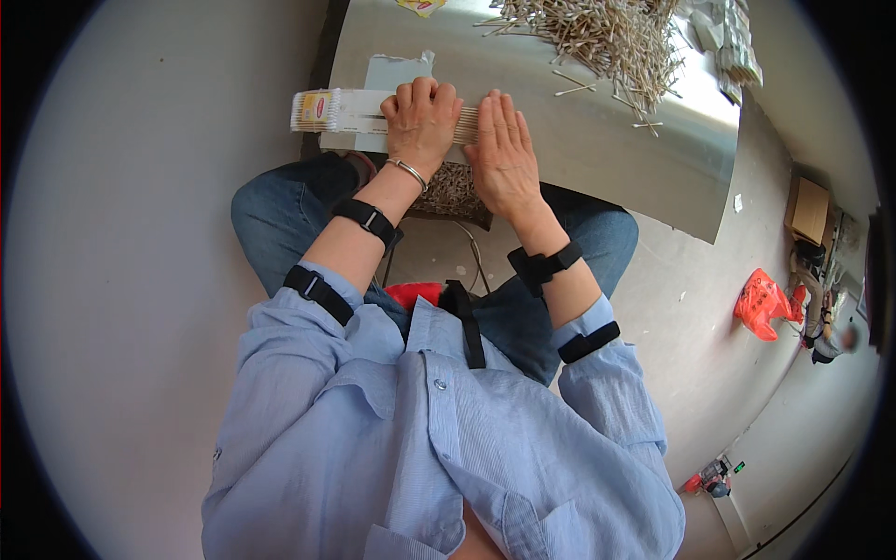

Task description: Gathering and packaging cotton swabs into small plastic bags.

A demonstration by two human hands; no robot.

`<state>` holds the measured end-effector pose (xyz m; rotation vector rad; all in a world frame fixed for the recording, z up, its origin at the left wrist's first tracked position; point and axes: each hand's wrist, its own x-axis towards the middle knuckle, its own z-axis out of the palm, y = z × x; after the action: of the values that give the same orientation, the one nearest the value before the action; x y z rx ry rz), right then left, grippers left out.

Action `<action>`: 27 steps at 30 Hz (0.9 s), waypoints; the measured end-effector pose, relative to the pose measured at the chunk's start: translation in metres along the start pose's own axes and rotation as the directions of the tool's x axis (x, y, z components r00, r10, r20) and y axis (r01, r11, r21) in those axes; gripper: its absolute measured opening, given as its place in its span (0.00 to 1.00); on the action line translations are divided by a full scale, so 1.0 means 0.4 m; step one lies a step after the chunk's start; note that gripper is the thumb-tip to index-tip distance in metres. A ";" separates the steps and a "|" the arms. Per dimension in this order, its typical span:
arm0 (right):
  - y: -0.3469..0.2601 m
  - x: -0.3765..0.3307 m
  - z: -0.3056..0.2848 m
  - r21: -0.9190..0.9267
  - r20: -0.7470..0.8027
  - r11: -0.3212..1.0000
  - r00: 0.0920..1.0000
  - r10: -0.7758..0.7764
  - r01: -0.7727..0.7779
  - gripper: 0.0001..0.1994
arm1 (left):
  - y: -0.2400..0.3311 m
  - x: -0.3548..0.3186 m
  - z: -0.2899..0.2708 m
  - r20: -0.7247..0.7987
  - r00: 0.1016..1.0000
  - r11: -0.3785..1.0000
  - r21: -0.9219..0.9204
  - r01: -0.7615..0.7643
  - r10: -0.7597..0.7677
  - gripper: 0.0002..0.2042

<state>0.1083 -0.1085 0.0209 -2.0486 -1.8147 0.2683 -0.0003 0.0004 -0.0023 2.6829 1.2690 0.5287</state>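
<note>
My left hand is curled, knuckles up, over a row of cotton swabs and the end of a flat white packet. What its fingertips grip is partly hidden. My right hand is held flat with its fingers stretched out, its edge against the ends of the swabs that show between the two hands. At the packet's far left, swab tips and a yellow-and-red label are visible. A pale blue-grey sheet lies under the packet on the metal table.
A big heap of loose cotton swabs covers the table's far side, with stacked packets to its right. Below the near edge, between my knees, sits a container of swabs. A red plastic bag and a cardboard box are at right.
</note>
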 end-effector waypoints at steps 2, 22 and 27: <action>-0.008 -0.005 0.012 -0.087 0.087 0.996 0.996 -0.003 0.010 0.34 | 0.002 0.000 0.000 -0.005 1.000 1.000 0.009 0.000 0.000 0.08; 0.000 0.010 0.011 0.281 -0.003 0.958 0.999 0.054 -0.052 0.32 | -0.002 0.000 0.000 -0.010 1.000 1.000 0.018 -0.017 0.017 0.07; 0.018 0.027 0.017 0.420 -0.143 0.906 0.983 0.116 -0.046 0.31 | 0.001 0.000 0.000 -0.012 1.000 1.000 -0.002 -0.011 0.011 0.07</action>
<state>0.1136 -0.0975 0.0129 -1.7873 -1.4277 0.4527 0.0000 -0.0001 -0.0022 2.6911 1.2569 0.5484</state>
